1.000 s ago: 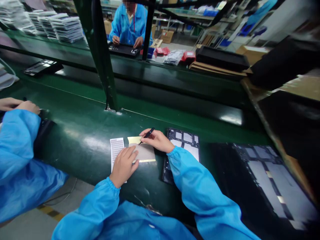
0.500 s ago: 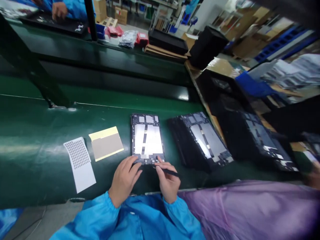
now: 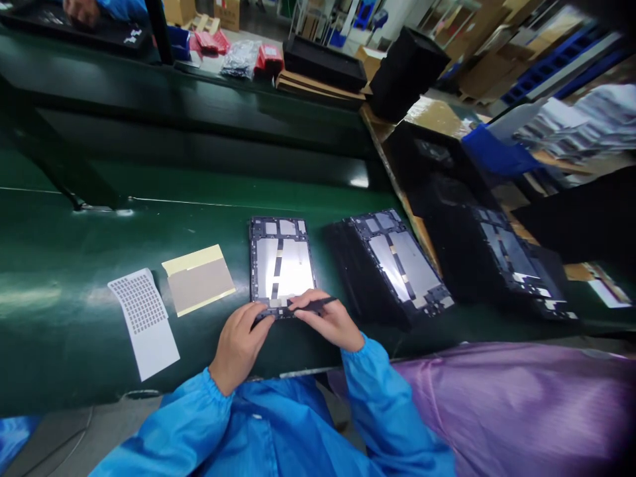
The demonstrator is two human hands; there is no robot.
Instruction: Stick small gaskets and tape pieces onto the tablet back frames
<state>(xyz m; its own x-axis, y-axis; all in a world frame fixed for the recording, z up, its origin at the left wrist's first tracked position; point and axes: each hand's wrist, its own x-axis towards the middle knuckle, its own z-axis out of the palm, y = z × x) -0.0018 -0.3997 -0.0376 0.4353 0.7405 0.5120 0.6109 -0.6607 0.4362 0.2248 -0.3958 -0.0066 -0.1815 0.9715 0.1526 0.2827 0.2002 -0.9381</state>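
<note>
An opened tablet [image 3: 288,262] with a shiny silver plate and a dark ribbon strip lies on the green bench in front of me. My left hand [image 3: 238,344] is closed on its lower left corner, fingers on the near edge and thumb below. In my right hand [image 3: 330,321] black tweezers [image 3: 318,305] are pinched, slanting over the tablet's near end. Their tip is partly hidden by my fingers. Left of the tablet lie a grey-brown sheet with yellow edges [image 3: 199,281] and a white sheet of small dark stickers [image 3: 144,318].
To the right stands a stack of similar opened tablets [image 3: 402,262], and beyond it another stack [image 3: 511,252]. A dark post [image 3: 74,165] rises from the bench at left. Black trays [image 3: 325,63] sit at the back. A person's hand [image 3: 82,12] shows at top left; purple clothing [image 3: 487,404] is beside me.
My right hand has moved up and inward over the tablet's near end, the tweezers turning with it. My left hand stays at the corner. The view has shifted slightly.
</note>
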